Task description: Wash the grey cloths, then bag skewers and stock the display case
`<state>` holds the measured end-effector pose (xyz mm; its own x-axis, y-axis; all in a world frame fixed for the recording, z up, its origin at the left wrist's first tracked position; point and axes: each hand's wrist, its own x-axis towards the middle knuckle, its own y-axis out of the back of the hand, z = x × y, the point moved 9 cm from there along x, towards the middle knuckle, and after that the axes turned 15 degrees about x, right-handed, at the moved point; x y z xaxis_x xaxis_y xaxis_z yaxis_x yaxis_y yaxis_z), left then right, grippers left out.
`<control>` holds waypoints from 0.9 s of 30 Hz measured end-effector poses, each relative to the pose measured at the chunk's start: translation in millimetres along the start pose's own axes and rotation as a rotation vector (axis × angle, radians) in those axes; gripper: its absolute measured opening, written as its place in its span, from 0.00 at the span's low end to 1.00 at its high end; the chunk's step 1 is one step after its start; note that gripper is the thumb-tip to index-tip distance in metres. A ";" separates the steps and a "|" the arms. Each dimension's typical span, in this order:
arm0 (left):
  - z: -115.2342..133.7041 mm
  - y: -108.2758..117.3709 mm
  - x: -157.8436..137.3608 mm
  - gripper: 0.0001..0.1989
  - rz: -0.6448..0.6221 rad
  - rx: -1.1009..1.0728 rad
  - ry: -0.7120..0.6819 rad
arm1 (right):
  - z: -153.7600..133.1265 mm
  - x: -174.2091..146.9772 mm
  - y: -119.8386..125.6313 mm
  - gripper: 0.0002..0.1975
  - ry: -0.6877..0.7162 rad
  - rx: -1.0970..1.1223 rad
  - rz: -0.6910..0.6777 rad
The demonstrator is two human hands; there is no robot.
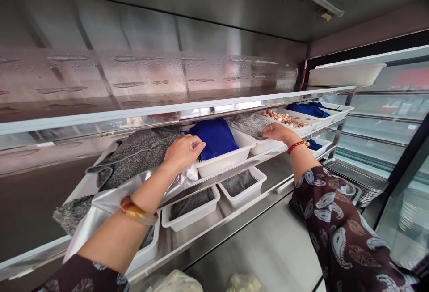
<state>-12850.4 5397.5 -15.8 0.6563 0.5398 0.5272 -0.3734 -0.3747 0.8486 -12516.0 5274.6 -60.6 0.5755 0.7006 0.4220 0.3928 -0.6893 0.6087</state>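
My left hand [182,151] is closed, its fingers curled, between a dark grey cloth [140,149] and a blue cloth [214,139] that lies over a white tray [228,160]. Whatever may be inside its fingers is hidden. Beneath that wrist is a shiny silver sheet or bag [110,200]. Farther right, my right hand [276,132] has its fingers closed at the edge of a light grey cloth [250,123] covering another white tray [264,147]. Just beyond this hand, a tray holds skewers with small pale brown pieces [284,117].
More blue cloths [308,110] cover trays at the shelf's right end. Below, white tubs with dark cloths [239,182] stand on a lower shelf. Metal trays [355,173] are stacked at right. A white-edged shelf [134,112] runs just above the hands. Plastic bags [177,281] lie at the bottom.
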 end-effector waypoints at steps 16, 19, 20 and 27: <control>-3.6 -0.9 -0.2 0.15 0.011 -0.002 0.012 | -15.2 3.2 29.2 0.18 0.077 0.400 0.397; -3.7 -1.2 -0.1 0.15 0.011 0.003 0.011 | -16.6 3.0 29.4 0.18 0.104 0.398 0.399; -3.6 -1.2 0.0 0.15 0.010 0.006 0.011 | -18.1 1.9 29.9 0.17 0.110 0.381 0.402; -3.8 0.1 2.3 0.17 0.008 0.063 -0.015 | -39.7 -33.3 21.3 0.19 0.019 0.042 0.478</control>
<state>-12851.5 5401.6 -14.4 0.6632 0.5257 0.5327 -0.3372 -0.4256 0.8397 -12555.3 5243.9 -35.0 0.6859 0.3062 0.6601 0.1162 -0.9416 0.3161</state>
